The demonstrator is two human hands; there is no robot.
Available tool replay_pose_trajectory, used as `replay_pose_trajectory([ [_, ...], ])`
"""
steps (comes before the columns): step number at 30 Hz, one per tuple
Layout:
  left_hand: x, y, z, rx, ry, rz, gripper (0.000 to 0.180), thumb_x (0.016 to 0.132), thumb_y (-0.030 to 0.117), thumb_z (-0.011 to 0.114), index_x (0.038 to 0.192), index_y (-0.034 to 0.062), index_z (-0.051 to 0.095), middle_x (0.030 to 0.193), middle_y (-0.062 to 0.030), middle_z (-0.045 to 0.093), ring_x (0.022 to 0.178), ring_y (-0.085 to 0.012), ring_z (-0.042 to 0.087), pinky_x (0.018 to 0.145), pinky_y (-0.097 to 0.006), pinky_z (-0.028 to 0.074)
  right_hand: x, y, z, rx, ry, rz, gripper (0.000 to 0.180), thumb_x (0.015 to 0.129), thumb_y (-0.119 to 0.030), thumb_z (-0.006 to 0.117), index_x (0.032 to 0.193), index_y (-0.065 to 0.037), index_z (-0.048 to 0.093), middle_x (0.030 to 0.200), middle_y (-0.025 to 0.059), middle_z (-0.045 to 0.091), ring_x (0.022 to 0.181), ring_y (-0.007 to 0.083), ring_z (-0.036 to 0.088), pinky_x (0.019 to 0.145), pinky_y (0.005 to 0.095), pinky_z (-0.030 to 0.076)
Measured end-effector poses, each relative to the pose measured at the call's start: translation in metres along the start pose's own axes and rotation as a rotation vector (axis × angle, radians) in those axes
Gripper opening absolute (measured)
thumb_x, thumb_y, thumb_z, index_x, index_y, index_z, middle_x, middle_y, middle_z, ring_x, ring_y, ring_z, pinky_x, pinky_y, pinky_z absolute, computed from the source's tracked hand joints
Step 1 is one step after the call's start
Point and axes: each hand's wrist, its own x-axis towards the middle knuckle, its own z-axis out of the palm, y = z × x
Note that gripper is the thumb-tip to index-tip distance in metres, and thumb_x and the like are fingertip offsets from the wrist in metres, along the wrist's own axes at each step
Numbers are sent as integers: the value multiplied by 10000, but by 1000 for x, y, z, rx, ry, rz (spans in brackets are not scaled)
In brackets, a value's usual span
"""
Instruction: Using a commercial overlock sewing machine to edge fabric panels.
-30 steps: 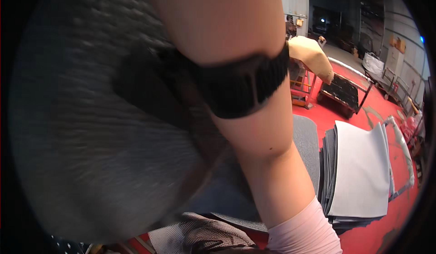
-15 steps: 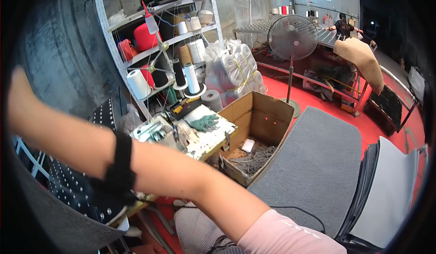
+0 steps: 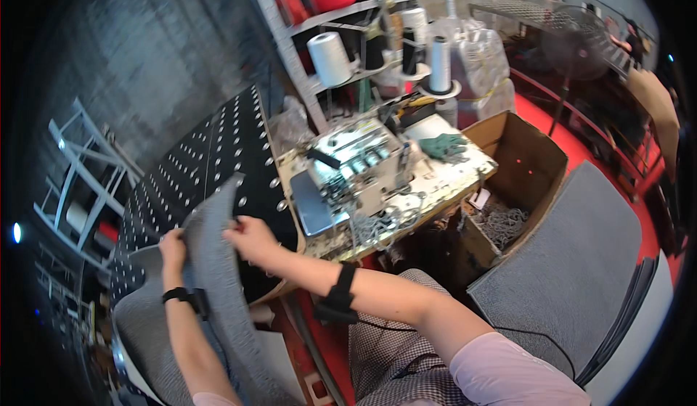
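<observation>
My left hand point(image 3: 173, 249) and my right hand point(image 3: 250, 235) both grip the upper edge of a grey carpet-like fabric piece point(image 3: 214, 275) that hangs down over my lap at the lower left. The piece lies against a black table with rows of white studs point(image 3: 210, 159). Just right of my right hand stands a metal overlock sewing machine point(image 3: 352, 166) on a worn workbench point(image 3: 435, 181). A black band sits on each forearm.
Shelves point(image 3: 348, 14) with thread cones and red spools stand behind the machine. An open cardboard box point(image 3: 519, 181) with scraps sits right of the bench. Grey fabric pieces point(image 3: 581, 261) are stacked on the red floor at right. A fan point(image 3: 573, 43) stands at the back.
The view has swung from the stacked pieces on the right to the sewing station on the left. My arm came down from in front of the camera, and both hands now hold the grey piece.
</observation>
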Motion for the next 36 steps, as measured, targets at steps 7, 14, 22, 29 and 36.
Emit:
replay_pose_trajectory([
  [7, -28, 104, 79, -317, -276, 230, 346, 759, 123, 594, 1087, 20, 556, 1109, -165, 559, 1067, -312, 507, 931, -376, 379, -7, 154, -72, -267, 403, -18, 256, 793, -198, 587, 928, 19, 580, 716, 108, 604, 672, 203, 591, 631, 326, 461],
  [14, 8, 189, 92, -554, -361, 372, 355, 737, 208, 657, 1022, 16, 568, 1027, -134, 565, 943, -257, 540, 822, -352, 427, -66, 112, -62, -325, 129, 373, 294, 849, -248, 539, 1011, -3, 543, 658, 90, 584, 575, 215, 565, 556, 325, 448],
  [22, 16, 202, 87, -648, -740, 258, 285, 705, 231, 710, 815, 25, 546, 752, -42, 557, 734, -141, 517, 682, -272, 421, -54, 98, -130, -932, 652, -374, 277, 729, 55, 515, 993, -30, 524, 989, 163, 522, 913, 323, 517, 732, 346, 451],
  [29, 11, 187, 97, -866, -711, 260, 213, 774, 146, 657, 776, 57, 464, 683, 28, 475, 681, -48, 423, 611, -215, 376, -85, 115, -85, -538, 73, 75, 434, 822, -100, 527, 1232, -24, 407, 1154, 205, 522, 1040, 322, 531, 883, 340, 421],
  [36, -5, 241, 83, -937, -675, 249, 233, 789, 156, 635, 781, 30, 439, 691, -28, 479, 694, -122, 480, 643, -274, 413, -149, 154, -40, 56, -4, 398, 440, 887, -266, 522, 1178, 52, 434, 1057, 128, 575, 989, 175, 525, 866, 304, 408],
])
